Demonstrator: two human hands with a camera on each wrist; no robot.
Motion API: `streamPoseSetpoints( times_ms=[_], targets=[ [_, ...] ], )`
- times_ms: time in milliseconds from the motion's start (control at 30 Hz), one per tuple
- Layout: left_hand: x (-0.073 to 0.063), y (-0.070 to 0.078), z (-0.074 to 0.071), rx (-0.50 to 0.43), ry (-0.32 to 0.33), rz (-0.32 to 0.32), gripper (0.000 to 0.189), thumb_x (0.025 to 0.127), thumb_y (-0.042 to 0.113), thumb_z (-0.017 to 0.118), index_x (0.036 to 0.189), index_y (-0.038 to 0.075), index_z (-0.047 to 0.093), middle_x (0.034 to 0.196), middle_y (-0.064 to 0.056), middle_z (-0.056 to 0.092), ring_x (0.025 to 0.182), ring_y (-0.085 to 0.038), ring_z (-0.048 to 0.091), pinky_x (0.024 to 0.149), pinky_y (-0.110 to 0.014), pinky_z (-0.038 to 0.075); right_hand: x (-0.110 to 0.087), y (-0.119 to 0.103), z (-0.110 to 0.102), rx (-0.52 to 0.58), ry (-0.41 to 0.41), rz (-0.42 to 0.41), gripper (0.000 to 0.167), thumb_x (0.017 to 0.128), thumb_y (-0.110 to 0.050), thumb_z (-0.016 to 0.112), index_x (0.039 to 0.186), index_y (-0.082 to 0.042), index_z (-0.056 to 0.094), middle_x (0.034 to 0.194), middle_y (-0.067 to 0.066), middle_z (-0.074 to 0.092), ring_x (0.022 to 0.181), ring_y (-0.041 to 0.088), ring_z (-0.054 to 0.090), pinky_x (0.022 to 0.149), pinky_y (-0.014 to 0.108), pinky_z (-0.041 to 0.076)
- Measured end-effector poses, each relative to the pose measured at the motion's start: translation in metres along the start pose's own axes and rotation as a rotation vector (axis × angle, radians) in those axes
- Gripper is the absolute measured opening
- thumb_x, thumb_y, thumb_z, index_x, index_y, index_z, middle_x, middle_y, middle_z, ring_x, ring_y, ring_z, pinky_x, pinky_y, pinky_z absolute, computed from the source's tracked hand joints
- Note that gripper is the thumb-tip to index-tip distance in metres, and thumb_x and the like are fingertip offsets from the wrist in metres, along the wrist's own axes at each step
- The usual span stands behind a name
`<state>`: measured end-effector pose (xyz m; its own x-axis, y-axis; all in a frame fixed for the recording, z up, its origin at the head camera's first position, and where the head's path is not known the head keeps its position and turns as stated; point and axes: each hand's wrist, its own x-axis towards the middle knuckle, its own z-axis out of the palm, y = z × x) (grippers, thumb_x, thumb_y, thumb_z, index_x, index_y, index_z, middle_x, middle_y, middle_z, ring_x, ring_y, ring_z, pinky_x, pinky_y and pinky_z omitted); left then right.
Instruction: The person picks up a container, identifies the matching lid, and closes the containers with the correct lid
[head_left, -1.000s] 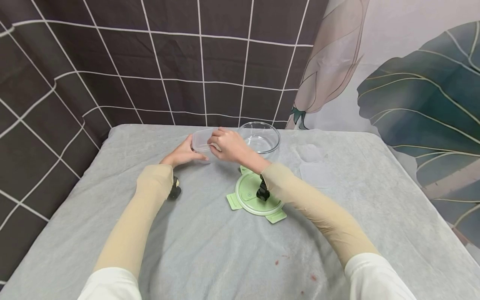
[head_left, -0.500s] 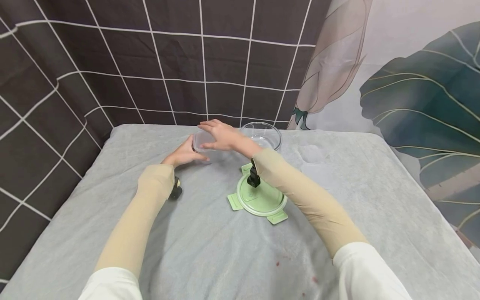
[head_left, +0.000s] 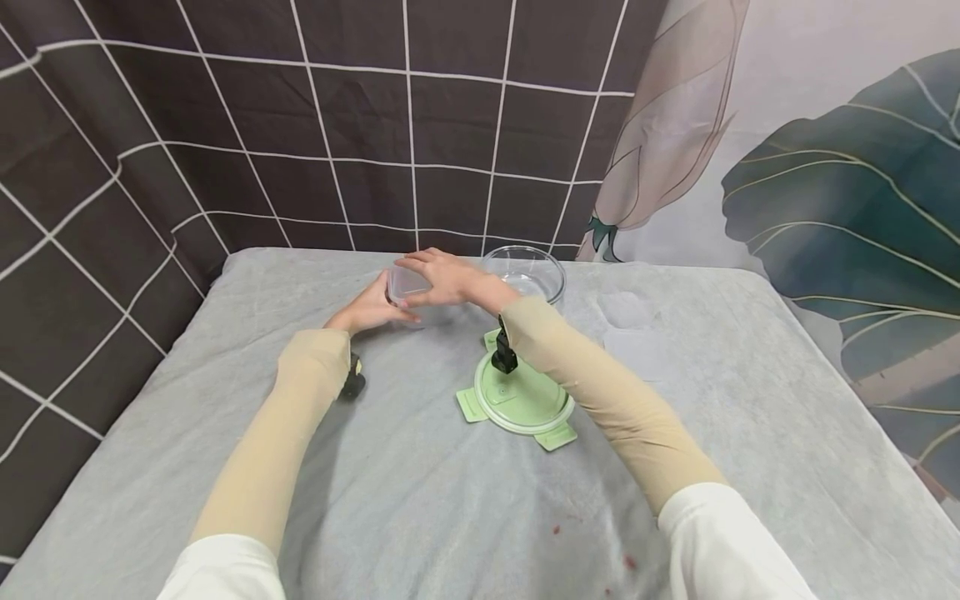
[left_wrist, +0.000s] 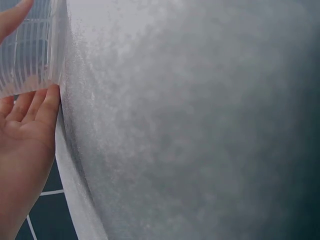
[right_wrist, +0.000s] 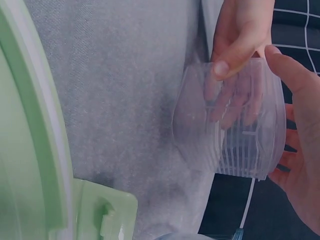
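At the far side of the counter [head_left: 405, 475], the clear box [head_left: 406, 284] is gripped by the left hand [head_left: 369, 310]; the right hand [head_left: 448, 279] is laid across its top, fingers extended. Whether it is fully closed cannot be told; the glass bowl [head_left: 536, 275] is uncovered, the green lid [head_left: 525, 398] apart.

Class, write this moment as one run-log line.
left hand: grips plastic box | right hand: over box top | green lid: on table | glass bowl: beyond green lid

I see a gridded wall [head_left: 448, 117] beyond the right hand [head_left: 444, 279], a leaf-print backdrop [head_left: 862, 208] rightward, grey cloth [head_left: 390, 483] below.
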<state>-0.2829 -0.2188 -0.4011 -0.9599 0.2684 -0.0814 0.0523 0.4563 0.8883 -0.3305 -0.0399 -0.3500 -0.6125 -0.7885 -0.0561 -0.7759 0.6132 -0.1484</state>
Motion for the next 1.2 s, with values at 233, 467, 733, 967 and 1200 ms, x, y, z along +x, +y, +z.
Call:
streamPoseSetpoints(
  times_ms=[233, 467, 733, 967, 1200],
  targets=[
    [0.0000, -0.0004, -0.0006, -0.007, 0.003, 0.004, 0.093, 0.074, 0.006, 0.080, 0.145, 0.002, 0.020, 0.141, -0.019, 0.041, 0.129, -0.031, 0.042, 0.113, -0.043, 0.031, 0.0008, 0.0015, 0.0019, -0.015, 0.029, -0.016, 0.074, 0.087, -0.061, 0.055, 0.148, -0.023, 0.036, 0.151, 0.002, 0.040, 0.133, 0.021, 0.038, 0.112, 0.037, 0.036],
    [0.0006, -0.0004, 0.0005, -0.035, -0.016, -0.001, 0.089, 0.075, 0.005, 0.078, 0.143, 0.002, 0.021, 0.141, -0.019, 0.042, 0.129, -0.031, 0.044, 0.114, -0.043, 0.031, -0.0004, 0.0018, 0.0014, -0.038, 0.051, -0.007, 0.073, 0.086, -0.061, 0.055, 0.147, -0.024, 0.038, 0.147, 0.003, 0.044, 0.128, 0.020, 0.041, 0.106, 0.034, 0.040],
    [-0.0002, 0.0012, 0.0009, -0.011, -0.018, -0.016, 0.083, 0.077, 0.008, 0.078, 0.139, 0.000, 0.023, 0.142, -0.021, 0.042, 0.133, -0.032, 0.042, 0.114, -0.045, 0.031, -0.0038, 0.0030, 0.0029, -0.035, 0.071, -0.007, 0.070, 0.087, -0.058, 0.057, 0.146, -0.024, 0.039, 0.144, 0.002, 0.044, 0.127, 0.019, 0.040, 0.103, 0.034, 0.042],
    [-0.0021, 0.0025, 0.0010, -0.020, -0.021, -0.015, 0.083, 0.077, 0.006, 0.077, 0.139, -0.001, 0.023, 0.142, -0.022, 0.041, 0.133, -0.033, 0.041, 0.114, -0.044, 0.031, -0.0065, 0.0021, 0.0035, -0.028, 0.080, -0.009, 0.069, 0.088, -0.057, 0.057, 0.146, -0.023, 0.040, 0.145, 0.002, 0.044, 0.127, 0.019, 0.041, 0.103, 0.035, 0.043],
    [-0.0007, 0.0030, 0.0006, -0.093, -0.033, -0.022, 0.087, 0.076, 0.000, 0.075, 0.142, -0.003, 0.019, 0.146, -0.026, 0.036, 0.136, -0.037, 0.037, 0.115, -0.048, 0.028, -0.0082, 0.0033, 0.0041, -0.011, 0.070, 0.006, 0.069, 0.088, -0.057, 0.057, 0.146, -0.022, 0.040, 0.146, 0.002, 0.042, 0.129, 0.020, 0.039, 0.105, 0.035, 0.042]
  ],
)
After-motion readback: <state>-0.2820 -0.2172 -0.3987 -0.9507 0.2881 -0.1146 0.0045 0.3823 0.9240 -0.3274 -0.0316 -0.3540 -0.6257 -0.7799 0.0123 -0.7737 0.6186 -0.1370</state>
